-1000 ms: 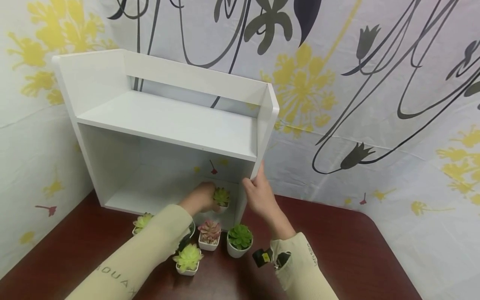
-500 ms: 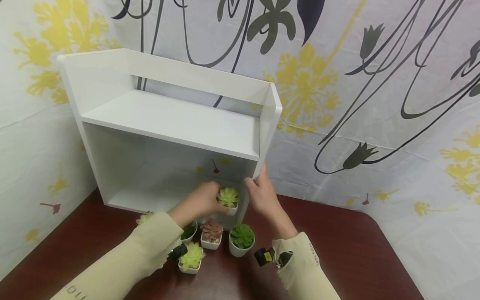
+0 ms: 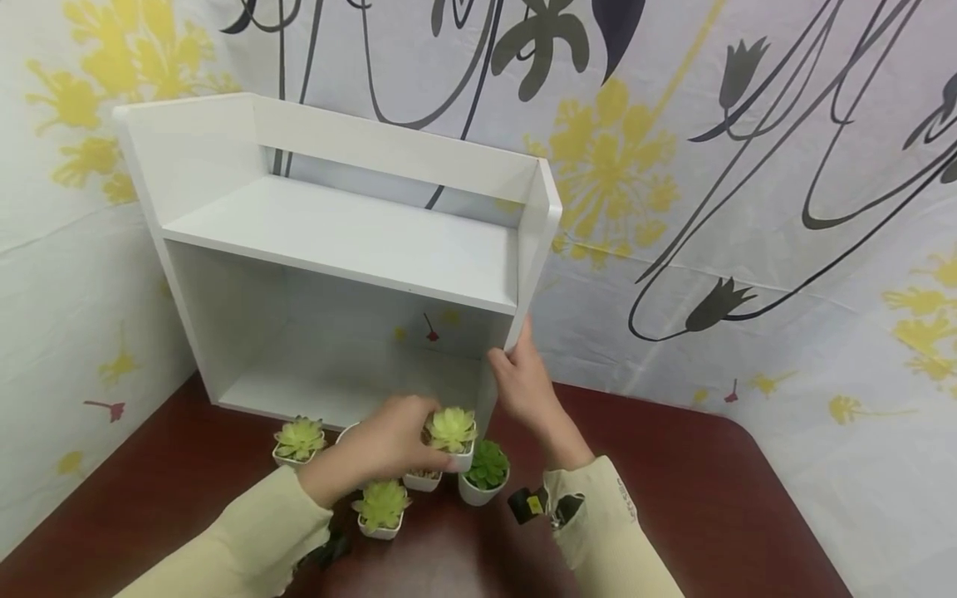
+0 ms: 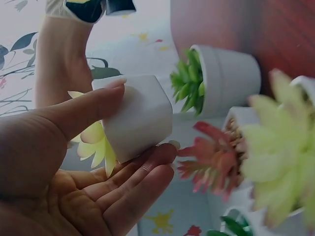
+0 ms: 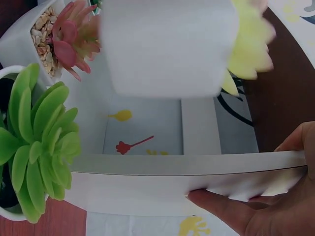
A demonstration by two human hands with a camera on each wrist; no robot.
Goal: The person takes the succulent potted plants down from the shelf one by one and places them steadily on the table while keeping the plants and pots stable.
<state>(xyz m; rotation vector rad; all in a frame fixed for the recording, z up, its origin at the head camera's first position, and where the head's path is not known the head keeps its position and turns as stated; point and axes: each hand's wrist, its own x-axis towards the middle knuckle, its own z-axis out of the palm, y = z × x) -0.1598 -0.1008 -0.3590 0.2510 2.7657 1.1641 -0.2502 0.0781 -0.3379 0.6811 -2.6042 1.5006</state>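
Note:
My left hand (image 3: 392, 440) pinches a yellow-green potted succulent (image 3: 453, 430) by its small white square pot (image 4: 140, 115), thumb on one side and fingers on the other. It is held in the air just in front of the white shelf unit (image 3: 336, 237), near its lower right corner. My right hand (image 3: 528, 394) grips the front edge of the unit's right side panel (image 5: 133, 191), thumb on one face. Below the held pot, a red succulent (image 4: 211, 157) is partly hidden by my left hand in the head view. Beside it stands a green succulent (image 3: 488, 467) in a round white pot.
Two more yellow-green succulents, one in front (image 3: 381, 507) and one at left (image 3: 299, 440), stand on the dark red table (image 3: 650, 482). Another pot is mostly covered by my left hand. A patterned cloth wall (image 3: 718, 191) rises behind the shelf.
My left hand has drawn the succulent out from the shelf's lower compartment, toward me and down, over the red plant. The right hand keeps its grip on the side panel.

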